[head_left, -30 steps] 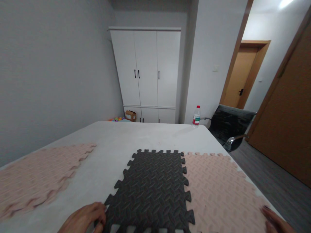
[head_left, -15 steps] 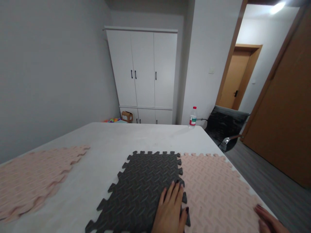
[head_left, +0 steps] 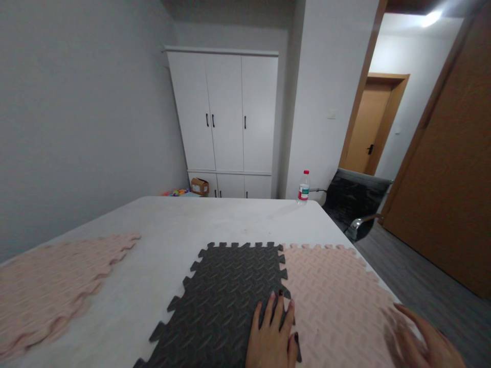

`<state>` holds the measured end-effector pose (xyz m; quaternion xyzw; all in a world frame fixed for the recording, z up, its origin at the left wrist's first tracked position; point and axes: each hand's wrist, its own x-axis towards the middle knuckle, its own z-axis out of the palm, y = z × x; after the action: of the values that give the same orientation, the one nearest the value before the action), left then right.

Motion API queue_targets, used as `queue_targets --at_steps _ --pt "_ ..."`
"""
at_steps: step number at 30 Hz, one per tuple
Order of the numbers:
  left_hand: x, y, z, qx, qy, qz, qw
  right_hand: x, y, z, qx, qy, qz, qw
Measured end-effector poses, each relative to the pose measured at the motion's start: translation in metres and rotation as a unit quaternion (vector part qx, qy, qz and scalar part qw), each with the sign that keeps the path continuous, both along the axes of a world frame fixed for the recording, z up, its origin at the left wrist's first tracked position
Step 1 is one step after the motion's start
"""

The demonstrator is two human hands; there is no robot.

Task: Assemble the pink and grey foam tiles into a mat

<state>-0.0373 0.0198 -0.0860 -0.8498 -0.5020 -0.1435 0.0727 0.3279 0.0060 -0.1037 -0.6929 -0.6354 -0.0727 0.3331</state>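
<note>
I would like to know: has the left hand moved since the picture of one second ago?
Yes, to the right. Judged against the dark mat, the left hand was by its left edge and is now at its right edge.

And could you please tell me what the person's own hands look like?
Both are bare, with no gloves or sleeves in view. The left hand has slim fingers, with dark nails on the thumb and middle finger; no ring shows on it. The right hand is blurred, so its nails cannot be made out.
</note>
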Motion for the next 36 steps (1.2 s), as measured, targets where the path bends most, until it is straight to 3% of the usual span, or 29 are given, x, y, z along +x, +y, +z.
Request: queue_targets --at_steps 2,5,8,10,12,17,19,22,25,28,36 --pt "0.000 -0.002 0.002 -0.002 -0.005 0.004 1.000 -0.040 0.019 0.039 0.020 0.001 0.046 0.999" --pt "0.002 -0.006 0.005 -0.008 -0.016 0.009 1.000 -0.111 0.062 0.087 0.006 0.004 0.177 0.984" --pt "0.005 -0.008 0.008 -0.028 -0.025 0.017 0.999 -0.180 0.112 0.105 -0.059 -0.046 0.296 0.952" --pt "0.006 -0.007 0.010 -0.045 -0.025 0.023 0.998 -0.216 0.141 0.098 -0.114 -0.080 0.328 0.934" --pt "0.006 -0.005 0.008 -0.050 -0.024 0.025 0.998 -0.242 0.163 0.080 -0.172 -0.104 0.320 0.926" --pt "0.000 0.002 -0.011 -0.002 -0.018 -0.008 1.000 -0.263 0.181 0.038 -0.219 -0.119 0.296 0.922" --pt "0.003 0.004 -0.022 0.012 -0.020 -0.003 1.000 -0.262 0.180 0.033 -0.214 -0.117 0.299 0.923" --pt "0.014 0.005 -0.039 0.019 -0.036 0.057 0.998 -0.262 0.179 0.034 -0.210 -0.119 0.297 0.924" --pt "0.025 0.003 -0.048 0.017 -0.049 0.091 0.995 -0.263 0.179 0.034 -0.203 -0.125 0.295 0.926" --pt "0.027 0.000 -0.041 -0.003 -0.063 0.092 0.994 -0.264 0.178 0.032 -0.196 -0.131 0.293 0.927" --pt "0.013 -0.012 0.019 -0.181 -0.104 0.021 0.978 -0.263 0.178 0.025 -0.194 -0.142 0.291 0.926"
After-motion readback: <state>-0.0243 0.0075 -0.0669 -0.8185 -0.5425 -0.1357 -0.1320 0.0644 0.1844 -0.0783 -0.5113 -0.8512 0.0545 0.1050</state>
